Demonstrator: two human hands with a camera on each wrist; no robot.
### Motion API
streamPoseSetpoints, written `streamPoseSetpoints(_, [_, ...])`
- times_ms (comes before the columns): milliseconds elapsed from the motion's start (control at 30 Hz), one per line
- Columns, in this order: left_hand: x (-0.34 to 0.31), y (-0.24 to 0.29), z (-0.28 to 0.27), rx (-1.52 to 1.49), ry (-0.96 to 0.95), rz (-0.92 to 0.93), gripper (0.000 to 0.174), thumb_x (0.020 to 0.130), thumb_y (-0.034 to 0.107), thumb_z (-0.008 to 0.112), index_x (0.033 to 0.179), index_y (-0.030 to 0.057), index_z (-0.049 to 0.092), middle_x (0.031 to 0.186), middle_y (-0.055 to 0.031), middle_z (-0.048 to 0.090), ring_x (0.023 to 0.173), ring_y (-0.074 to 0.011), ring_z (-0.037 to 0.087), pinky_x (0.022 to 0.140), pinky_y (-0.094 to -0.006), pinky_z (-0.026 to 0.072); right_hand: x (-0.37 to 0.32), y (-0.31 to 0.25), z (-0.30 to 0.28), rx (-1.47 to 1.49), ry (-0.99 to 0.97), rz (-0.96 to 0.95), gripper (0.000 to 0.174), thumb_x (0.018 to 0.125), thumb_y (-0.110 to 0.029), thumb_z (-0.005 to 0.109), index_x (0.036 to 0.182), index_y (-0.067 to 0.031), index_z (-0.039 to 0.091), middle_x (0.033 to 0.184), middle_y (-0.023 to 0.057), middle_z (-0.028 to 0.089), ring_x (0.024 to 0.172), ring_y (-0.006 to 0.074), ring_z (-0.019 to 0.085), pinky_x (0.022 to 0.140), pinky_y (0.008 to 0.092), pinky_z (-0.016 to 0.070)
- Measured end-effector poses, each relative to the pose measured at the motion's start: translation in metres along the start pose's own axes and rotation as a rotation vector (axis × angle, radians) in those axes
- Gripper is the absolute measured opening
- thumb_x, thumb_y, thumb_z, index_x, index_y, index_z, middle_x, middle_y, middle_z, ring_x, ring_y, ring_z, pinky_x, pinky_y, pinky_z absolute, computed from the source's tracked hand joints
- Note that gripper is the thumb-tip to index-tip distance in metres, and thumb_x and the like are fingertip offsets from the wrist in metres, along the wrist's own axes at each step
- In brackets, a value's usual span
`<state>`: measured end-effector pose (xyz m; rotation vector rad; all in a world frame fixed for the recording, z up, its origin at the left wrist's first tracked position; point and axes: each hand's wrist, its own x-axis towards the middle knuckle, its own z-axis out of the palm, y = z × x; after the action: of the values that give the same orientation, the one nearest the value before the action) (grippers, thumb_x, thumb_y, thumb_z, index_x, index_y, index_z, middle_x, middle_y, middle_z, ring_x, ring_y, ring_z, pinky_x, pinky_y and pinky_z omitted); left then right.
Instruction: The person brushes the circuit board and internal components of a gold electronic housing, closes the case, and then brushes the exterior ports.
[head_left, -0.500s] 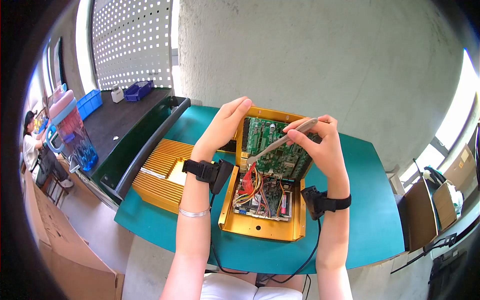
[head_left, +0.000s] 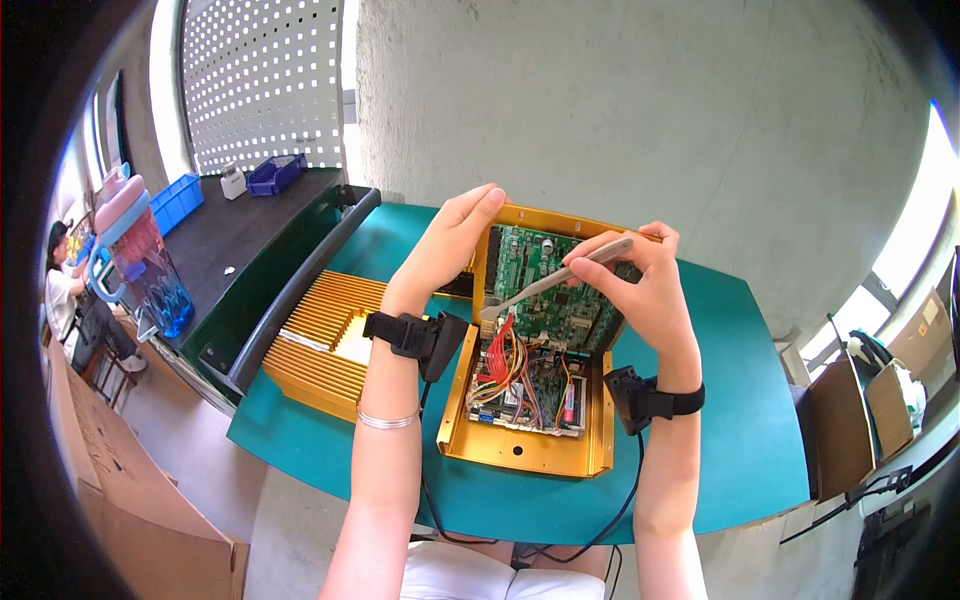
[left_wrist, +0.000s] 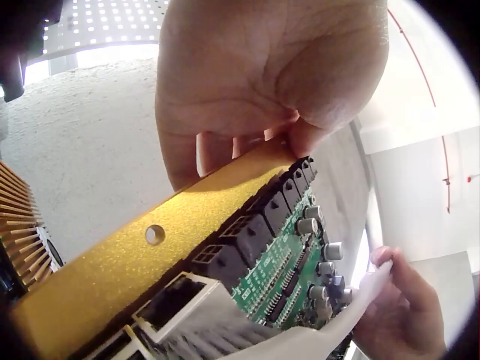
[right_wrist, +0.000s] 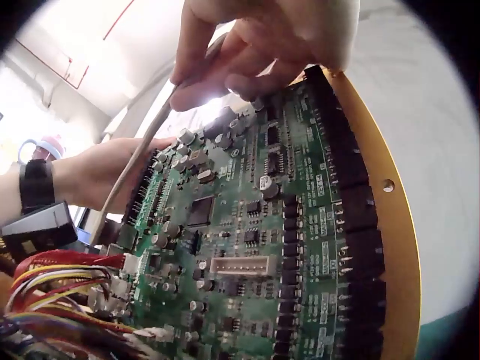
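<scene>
The left hand (head_left: 452, 243) grips the upper left edge of the raised gold panel (left_wrist: 112, 247), thumb near the black connectors. Between thumb and fingers, the right hand (head_left: 640, 285) pinches a thin grey brush-like tool (head_left: 548, 283); its tip lies at the metal ports on the panel's lower left. A green circuit board (right_wrist: 232, 202) is mounted on the panel. Below it, the gold base (head_left: 480, 450) holds a second board, joined by red, yellow and black wires (head_left: 508, 362). In the right wrist view, some right fingers are close to the board's top edge.
A finned gold case (head_left: 320, 345) stands left on the green table (head_left: 730, 400). Beyond a dark handle bar (head_left: 300, 290), a black bench carries blue bins (head_left: 275, 175), a white bottle (head_left: 233, 182) and a drink bottle (head_left: 145, 260). A person (head_left: 75, 300) sits far left.
The tool's tip has moved slightly left and up, over the metal ports. The left hand keeps its grip on the panel, and the view has shifted slightly.
</scene>
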<state>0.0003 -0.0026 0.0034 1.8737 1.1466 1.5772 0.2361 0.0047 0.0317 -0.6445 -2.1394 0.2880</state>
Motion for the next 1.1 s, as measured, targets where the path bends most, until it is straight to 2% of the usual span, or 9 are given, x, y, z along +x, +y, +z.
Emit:
streamPoseSetpoints(500, [-0.001, 0.001, 0.001, -0.017, 0.009, -0.014, 0.037, 0.103, 0.033, 0.043, 0.088, -0.0009, 0.047, 0.078, 0.0024, 0.042, 0.078, -0.0084, 0.037, 0.072, -0.0258, 0.0379, -0.002, 0.004, -0.008, 0.057, -0.036, 0.037, 0.013, 0.087, -0.024, 0.067, 0.086, -0.0124, 0.071, 0.070, -0.0048, 0.065, 0.065, 0.0062, 0.051, 0.103, 0.0357, 0.0218])
streamPoseSetpoints(567, [-0.001, 0.000, 0.000, 0.008, 0.011, -0.009, 0.037, 0.103, 0.033, 0.043, 0.088, -0.0007, 0.046, 0.077, 0.0025, 0.041, 0.077, -0.0086, 0.037, 0.071, -0.0257, 0.0374, -0.002, 0.009, -0.007, 0.103, -0.003, 0.011, 0.013, 0.087, -0.023, 0.067, 0.087, -0.0108, 0.071, 0.074, -0.0029, 0.066, 0.068, 0.0094, 0.052, 0.099, 0.0333, 0.0281])
streamPoseSetpoints(600, [-0.001, 0.000, 0.000, 0.008, 0.011, -0.009, 0.037, 0.103, 0.033, 0.043, 0.088, -0.0007, 0.046, 0.077, 0.0025, 0.041, 0.077, -0.0086, 0.037, 0.071, -0.0257, 0.0374, -0.002, 0.012, -0.007, 0.103, -0.003, 0.011, 0.013, 0.087, -0.023, 0.067, 0.087, -0.0108, 0.071, 0.074, -0.0029, 0.066, 0.068, 0.0094, 0.052, 0.099, 0.0333, 0.0281])
streamPoseSetpoints(667, [-0.001, 0.000, 0.000, 0.016, 0.008, -0.017, 0.037, 0.103, 0.033, 0.043, 0.088, -0.0006, 0.046, 0.078, 0.0025, 0.041, 0.077, -0.0086, 0.037, 0.071, -0.0256, 0.0371, -0.001, 0.015, -0.007, 0.256, 0.064, 0.089, 0.012, 0.088, -0.020, 0.067, 0.087, -0.0087, 0.071, 0.078, -0.0006, 0.068, 0.071, 0.0121, 0.055, 0.091, 0.0315, 0.0368])
streamPoseSetpoints(700, [-0.001, -0.001, 0.000, 0.017, 0.008, -0.017, 0.037, 0.103, 0.033, 0.043, 0.088, -0.0006, 0.046, 0.078, 0.0025, 0.041, 0.077, -0.0086, 0.037, 0.071, -0.0256, 0.0371, -0.001, 0.015, -0.007, 0.257, 0.064, 0.089, 0.012, 0.088, -0.020, 0.067, 0.087, -0.0087, 0.071, 0.078, -0.0006, 0.068, 0.071, 0.0121, 0.055, 0.091, 0.0315, 0.0368])
streamPoseSetpoints(767, [0.000, -0.004, 0.001, -0.019, 0.008, -0.021, 0.037, 0.103, 0.033, 0.043, 0.087, -0.0006, 0.046, 0.078, 0.0026, 0.041, 0.077, -0.0086, 0.036, 0.071, -0.0255, 0.0369, 0.000, 0.013, -0.007, 0.419, 0.068, 0.089, 0.012, 0.088, -0.018, 0.066, 0.087, -0.0070, 0.071, 0.079, 0.0012, 0.068, 0.075, 0.0137, 0.058, 0.084, 0.0314, 0.0415])
streamPoseSetpoints(900, [0.002, -0.008, 0.001, -0.022, 0.010, 0.005, 0.037, 0.103, 0.033, 0.043, 0.087, -0.0005, 0.046, 0.078, 0.0027, 0.040, 0.077, -0.0085, 0.036, 0.071, -0.0255, 0.0366, 0.001, 0.008, -0.007, 0.496, 0.072, 0.070, 0.012, 0.088, -0.017, 0.066, 0.087, -0.0062, 0.072, 0.078, 0.0012, 0.068, 0.077, 0.0130, 0.060, 0.079, 0.0310, 0.0428])
streamPoseSetpoints(967, [0.001, -0.007, 0.002, -0.049, 0.006, -0.016, 0.037, 0.103, 0.033, 0.043, 0.086, -0.0005, 0.045, 0.078, 0.0028, 0.039, 0.077, -0.0085, 0.035, 0.071, -0.0255, 0.0363, 0.002, 0.009, -0.007, 0.367, 0.062, 0.011, 0.012, 0.088, -0.016, 0.066, 0.087, -0.0057, 0.072, 0.076, 0.0014, 0.068, 0.075, 0.0119, 0.061, 0.075, 0.0282, 0.0434])
streamPoseSetpoints(1100, [0.000, -0.003, 0.002, -0.041, 0.014, -0.032, 0.037, 0.103, 0.033, 0.044, 0.086, -0.0004, 0.044, 0.078, 0.0029, 0.038, 0.077, -0.0085, 0.035, 0.071, -0.0253, 0.0359, 0.001, 0.008, -0.009, 0.345, 0.064, 0.004, 0.011, 0.088, -0.015, 0.066, 0.087, -0.0059, 0.071, 0.076, 0.0021, 0.068, 0.075, 0.0104, 0.061, 0.073, 0.0267, 0.0433])
